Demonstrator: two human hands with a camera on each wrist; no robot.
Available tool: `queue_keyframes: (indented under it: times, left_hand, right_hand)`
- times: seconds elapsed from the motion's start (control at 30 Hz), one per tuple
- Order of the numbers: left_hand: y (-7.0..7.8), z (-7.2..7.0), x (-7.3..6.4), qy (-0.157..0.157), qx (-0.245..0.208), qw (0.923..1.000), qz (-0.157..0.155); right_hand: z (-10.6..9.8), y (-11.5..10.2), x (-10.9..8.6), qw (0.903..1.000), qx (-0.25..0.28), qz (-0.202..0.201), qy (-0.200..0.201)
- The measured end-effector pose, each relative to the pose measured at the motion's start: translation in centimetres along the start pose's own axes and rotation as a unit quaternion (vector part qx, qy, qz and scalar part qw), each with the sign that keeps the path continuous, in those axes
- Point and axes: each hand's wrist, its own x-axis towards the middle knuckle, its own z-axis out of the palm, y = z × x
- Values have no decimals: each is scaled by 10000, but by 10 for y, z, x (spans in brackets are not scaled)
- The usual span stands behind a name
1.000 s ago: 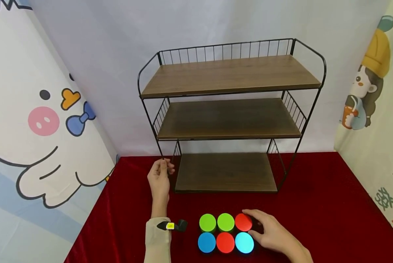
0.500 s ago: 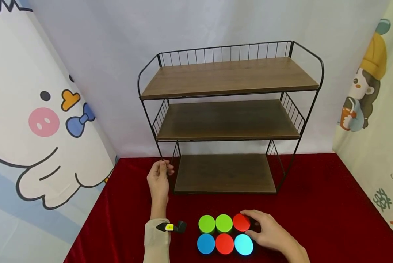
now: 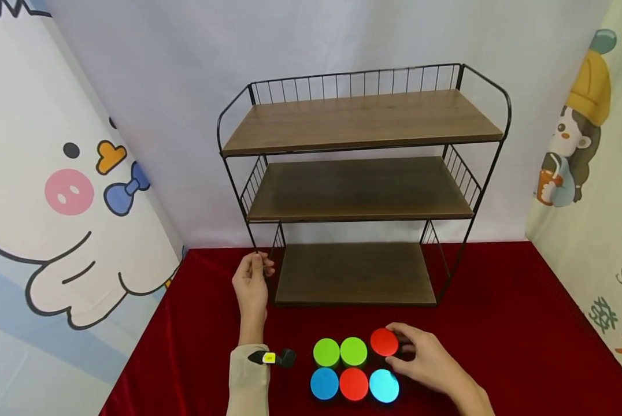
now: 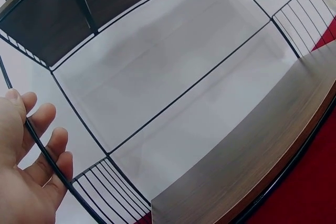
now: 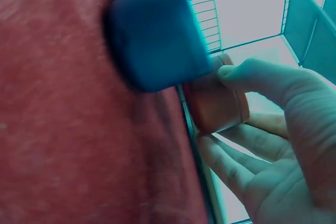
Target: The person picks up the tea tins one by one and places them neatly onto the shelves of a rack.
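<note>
My left hand (image 3: 251,280) is at the lower left post of a three-tier rack (image 3: 363,199) with dark metal frame and wooden boards. In the left wrist view its fingers (image 4: 44,153) curl round that thin black post. My right hand (image 3: 425,358) pinches a red round canister (image 3: 384,342) between thumb and fingers. The right wrist view shows this canister (image 5: 216,100) tilted, with a seam near one end. It stands apart from two green canisters (image 3: 354,351) on its left. Nearer me are a blue canister (image 3: 324,383), a red one (image 3: 354,384) and a light blue one (image 3: 384,386).
A dark red cloth (image 3: 503,323) covers the table under the rack and canisters. Behind the rack hangs a pale curtain (image 3: 186,115). Cartoon-printed cloths stand at both sides. A black wrist camera (image 3: 285,358) sits on the left sleeve.
My right hand has moved the red canister up and away from me, out of line with the green ones. The left hand keeps its place on the post.
</note>
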Motion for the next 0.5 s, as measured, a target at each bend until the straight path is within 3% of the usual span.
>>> queue_keyframes:
  times: [0.17, 0.5]
  left_hand:
    - [1, 1, 1, -61, 46, 10000, -19]
    - [2, -1, -2, -45, 158, 9997, -165]
  right_hand:
    - [-14, -17, 0, 9964, -370, -578, 501]
    - [-60, -62, 10, 9728, -1295, -1532, 1155]
